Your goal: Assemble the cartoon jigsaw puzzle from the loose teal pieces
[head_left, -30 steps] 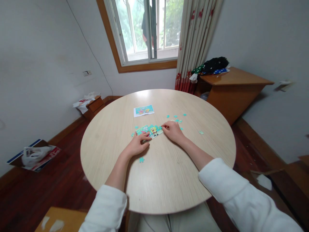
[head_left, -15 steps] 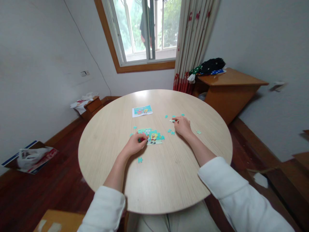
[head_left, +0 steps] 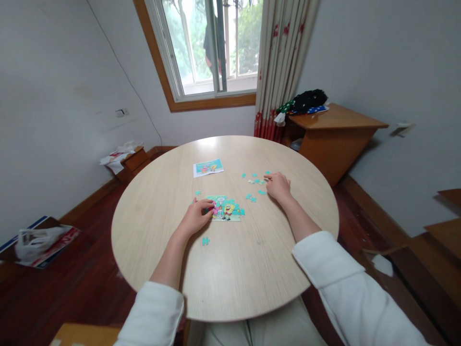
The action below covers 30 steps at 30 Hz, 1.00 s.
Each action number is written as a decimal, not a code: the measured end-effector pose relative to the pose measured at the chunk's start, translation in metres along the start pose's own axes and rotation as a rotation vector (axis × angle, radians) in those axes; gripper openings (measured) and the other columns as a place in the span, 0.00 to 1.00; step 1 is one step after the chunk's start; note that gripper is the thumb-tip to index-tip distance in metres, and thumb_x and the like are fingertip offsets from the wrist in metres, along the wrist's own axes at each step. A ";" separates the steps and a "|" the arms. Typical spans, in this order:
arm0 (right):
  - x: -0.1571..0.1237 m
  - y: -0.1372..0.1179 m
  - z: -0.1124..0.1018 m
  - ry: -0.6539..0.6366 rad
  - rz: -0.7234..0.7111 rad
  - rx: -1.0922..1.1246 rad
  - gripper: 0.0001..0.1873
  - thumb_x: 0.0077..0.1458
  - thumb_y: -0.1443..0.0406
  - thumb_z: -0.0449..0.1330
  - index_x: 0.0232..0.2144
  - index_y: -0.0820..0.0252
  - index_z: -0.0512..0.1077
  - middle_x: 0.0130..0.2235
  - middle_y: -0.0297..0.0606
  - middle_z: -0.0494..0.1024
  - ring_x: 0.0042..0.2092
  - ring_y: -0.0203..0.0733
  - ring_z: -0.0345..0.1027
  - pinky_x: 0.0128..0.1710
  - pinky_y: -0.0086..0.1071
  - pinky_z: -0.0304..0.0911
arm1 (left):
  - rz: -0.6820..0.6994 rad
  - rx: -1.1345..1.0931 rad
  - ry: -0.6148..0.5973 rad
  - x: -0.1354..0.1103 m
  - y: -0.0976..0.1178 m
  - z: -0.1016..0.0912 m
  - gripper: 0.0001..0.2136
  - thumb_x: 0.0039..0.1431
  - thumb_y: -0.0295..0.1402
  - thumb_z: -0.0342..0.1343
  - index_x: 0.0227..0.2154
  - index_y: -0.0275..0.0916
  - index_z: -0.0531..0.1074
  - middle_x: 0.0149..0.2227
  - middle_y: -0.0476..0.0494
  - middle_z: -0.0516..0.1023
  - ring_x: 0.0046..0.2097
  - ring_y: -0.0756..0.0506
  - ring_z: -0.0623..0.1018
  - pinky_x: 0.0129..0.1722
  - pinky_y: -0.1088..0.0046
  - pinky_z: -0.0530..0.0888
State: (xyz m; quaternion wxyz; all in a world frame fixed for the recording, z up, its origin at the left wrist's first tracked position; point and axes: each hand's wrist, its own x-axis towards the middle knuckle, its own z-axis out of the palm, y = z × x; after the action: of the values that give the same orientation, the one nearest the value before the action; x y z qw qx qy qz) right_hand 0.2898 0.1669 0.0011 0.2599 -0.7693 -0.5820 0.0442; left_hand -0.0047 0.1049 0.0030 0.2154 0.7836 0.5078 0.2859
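Note:
A partly joined jigsaw puzzle [head_left: 227, 210] with cartoon figures lies on the round table [head_left: 248, 269]. At its left edge rests my left hand [head_left: 194, 216], fingers curved and apart over the pink figure; part of the puzzle is hidden beneath it. Further right, my right hand [head_left: 278, 186] is low over the table beside loose puzzle pieces [head_left: 256, 181], its index finger stretched toward them. I make out no piece in its fingers. One turquoise piece [head_left: 205, 241] lies apart in front of the puzzle.
A picture card [head_left: 209, 167] of the same cartoon lies behind the puzzle. More pieces [head_left: 251, 197] are scattered between the puzzle and my right hand, and a small one [head_left: 198, 192] is at the left. A wooden desk [head_left: 338, 126] with cloth on it stands beyond the table.
My right hand has shifted right, uncovering some loose pieces. My left hand has drawn slightly left, so more of the pink figure shows. The whole view has shifted slightly.

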 end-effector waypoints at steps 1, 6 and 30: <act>0.000 0.001 0.001 0.000 -0.004 0.000 0.21 0.51 0.72 0.49 0.42 0.56 0.76 0.47 0.44 0.74 0.48 0.47 0.64 0.46 0.40 0.54 | 0.010 0.010 -0.005 0.000 0.001 -0.001 0.10 0.52 0.35 0.53 0.34 0.40 0.77 0.45 0.41 0.77 0.48 0.42 0.75 0.61 0.52 0.52; 0.001 0.000 0.005 -0.037 -0.041 -0.009 0.18 0.51 0.69 0.52 0.41 0.55 0.76 0.45 0.42 0.74 0.46 0.46 0.65 0.44 0.39 0.55 | 0.070 0.047 0.002 -0.002 0.010 -0.003 0.10 0.51 0.34 0.54 0.34 0.39 0.77 0.38 0.40 0.78 0.42 0.43 0.75 0.45 0.65 0.71; -0.009 -0.012 0.017 -0.032 -0.225 0.092 0.07 0.50 0.62 0.60 0.32 0.52 0.77 0.43 0.40 0.72 0.48 0.48 0.59 0.45 0.42 0.50 | -0.372 -0.187 0.629 0.007 -0.023 -0.005 0.11 0.48 0.35 0.49 0.27 0.36 0.74 0.27 0.44 0.77 0.31 0.47 0.75 0.33 0.72 0.69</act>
State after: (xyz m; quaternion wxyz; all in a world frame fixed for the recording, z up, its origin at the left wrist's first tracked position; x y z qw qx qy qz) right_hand 0.2699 0.1668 -0.0098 0.2889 -0.6856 -0.6660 0.0539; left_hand -0.0212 0.1208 -0.0062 0.1680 0.5289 0.6544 0.5136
